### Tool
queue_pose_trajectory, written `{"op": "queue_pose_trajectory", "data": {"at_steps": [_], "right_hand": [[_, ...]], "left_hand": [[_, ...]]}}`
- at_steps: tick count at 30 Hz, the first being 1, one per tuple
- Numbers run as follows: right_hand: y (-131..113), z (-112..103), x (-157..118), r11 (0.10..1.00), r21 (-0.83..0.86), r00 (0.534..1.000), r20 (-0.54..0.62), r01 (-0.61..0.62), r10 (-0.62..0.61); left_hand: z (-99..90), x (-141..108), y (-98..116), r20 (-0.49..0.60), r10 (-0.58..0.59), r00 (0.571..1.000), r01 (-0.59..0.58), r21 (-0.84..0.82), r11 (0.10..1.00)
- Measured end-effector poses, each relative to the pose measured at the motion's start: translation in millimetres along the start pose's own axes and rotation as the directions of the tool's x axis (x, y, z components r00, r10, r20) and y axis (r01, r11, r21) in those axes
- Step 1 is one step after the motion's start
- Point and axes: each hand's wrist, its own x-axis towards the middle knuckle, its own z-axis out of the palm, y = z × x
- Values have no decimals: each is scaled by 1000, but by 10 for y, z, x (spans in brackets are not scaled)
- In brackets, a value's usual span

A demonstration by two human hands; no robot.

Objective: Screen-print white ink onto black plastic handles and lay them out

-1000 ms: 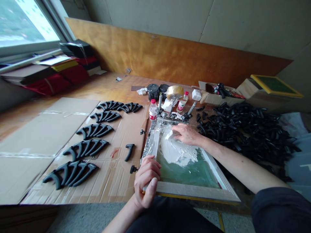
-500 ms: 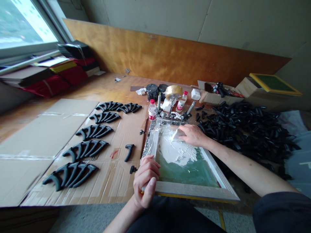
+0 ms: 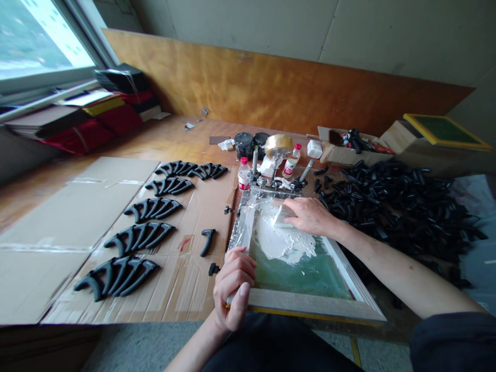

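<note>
A heap of black handles [image 3: 406, 201] crowds the frame [image 3: 310, 304] on its right, and two pale posts [image 3: 307, 171] stand at its far end. Counted on the worktop [image 3: 182, 137]: two red-capped bottles [image 3: 244, 176], two black tubs [image 3: 244, 146], one tape roll [image 3: 279, 145]; on the cardboard [image 3: 77, 206], six handle clusters [image 3: 116, 278] and one single handle [image 3: 208, 242] apart. The right hand [image 3: 310, 213] has its grip closed on a scraper [image 3: 278, 218], whose blade projects left of the fingers, at the white paste [image 3: 287, 245]. The left hand [image 3: 235, 281] has its grip closed around the frame's near left corner; the paste lies beyond it, rightward.
</note>
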Motion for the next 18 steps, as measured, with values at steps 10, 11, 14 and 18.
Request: {"op": "queue_pose_trajectory", "data": {"at_steps": [10, 11, 14, 18], "right_hand": [[-67, -20, 3, 1000, -21, 999, -37, -8, 8], [-76, -26, 2, 1000, -14, 999, -40, -6, 5], [-67, -47, 25, 999, -2, 999, -24, -34, 34], [27, -75, 102, 997, 15, 997, -11, -79, 79]], "left_hand": [[4, 26, 28, -6, -1, 1000, 1, 16, 1000], [5, 26, 27, -11, 0, 1000, 0, 14, 1000], [4, 25, 23, -17, 4, 1000, -4, 10, 1000], [-3, 34, 30, 2, 3, 1000, -3, 33, 999]]}}
